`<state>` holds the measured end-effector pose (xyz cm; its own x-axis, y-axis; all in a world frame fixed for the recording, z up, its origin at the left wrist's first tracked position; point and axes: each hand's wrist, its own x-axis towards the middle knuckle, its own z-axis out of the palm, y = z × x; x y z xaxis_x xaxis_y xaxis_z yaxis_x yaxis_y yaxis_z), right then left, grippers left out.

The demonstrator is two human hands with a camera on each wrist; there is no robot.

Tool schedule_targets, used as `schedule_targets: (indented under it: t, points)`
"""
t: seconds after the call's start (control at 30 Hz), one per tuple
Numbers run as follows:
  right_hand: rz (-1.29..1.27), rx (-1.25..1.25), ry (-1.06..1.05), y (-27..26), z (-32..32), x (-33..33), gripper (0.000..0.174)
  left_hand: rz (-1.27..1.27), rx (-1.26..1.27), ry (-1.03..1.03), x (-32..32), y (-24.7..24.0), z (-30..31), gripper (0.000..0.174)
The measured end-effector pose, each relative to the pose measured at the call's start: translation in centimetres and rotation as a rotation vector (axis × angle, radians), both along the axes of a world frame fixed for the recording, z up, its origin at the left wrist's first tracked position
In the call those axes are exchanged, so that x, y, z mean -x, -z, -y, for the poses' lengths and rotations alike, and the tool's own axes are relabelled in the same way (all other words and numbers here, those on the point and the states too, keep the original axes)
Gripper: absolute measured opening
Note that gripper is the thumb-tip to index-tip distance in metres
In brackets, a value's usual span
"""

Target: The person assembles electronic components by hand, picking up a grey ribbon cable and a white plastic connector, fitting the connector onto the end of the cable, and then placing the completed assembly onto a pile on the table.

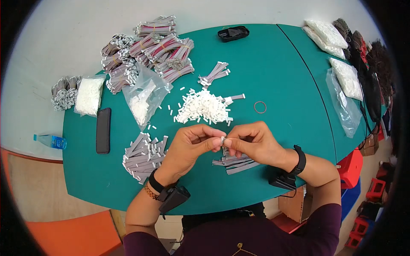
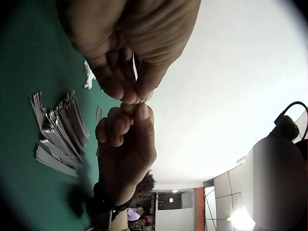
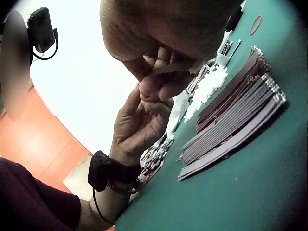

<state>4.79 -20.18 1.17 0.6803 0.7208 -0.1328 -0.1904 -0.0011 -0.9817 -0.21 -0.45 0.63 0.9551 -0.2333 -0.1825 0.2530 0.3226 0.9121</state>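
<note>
Hands meet in a pinch: left hand (image 1: pixel 197 144) and right hand (image 1: pixel 256 143) together clamp one small pale piece (image 1: pixel 223 139), just nearer the person than the white pile (image 1: pixel 203 106). Bare green tabletop (image 1: pixel 290 77) spreads right of that pile, broken by a red band (image 1: pixel 254 106). The right-wrist view shows fanned grey strips (image 3: pixel 236 118), nearer the person than the pile, fully; in the head view the right hand partly covers them. Left of the pile, a clear bag (image 1: pixel 158 85) and tied bundles (image 1: pixel 166 49) crowd the space.
</note>
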Motion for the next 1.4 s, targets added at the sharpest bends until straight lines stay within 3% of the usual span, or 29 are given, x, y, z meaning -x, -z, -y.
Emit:
schedule_targets:
  t: [0.43, 1.03, 1.4]
  points:
    - [0.094, -0.010, 0.012, -0.06, -0.02, 0.16, 0.018, -0.042, 0.103, 0.011, 0.00, 0.08, 0.03, 0.017]
    - [0.096, 0.012, 0.035, 0.00, -0.16, 0.31, 0.020, 0.108, -0.162, -0.035, 0.13, -0.27, 0.29, 0.016]
    - [0.057, 0.009, 0.039, -0.04, -0.21, 0.42, 0.022, 0.062, -0.083, 0.004, 0.06, -0.01, 0.05, 0.017]
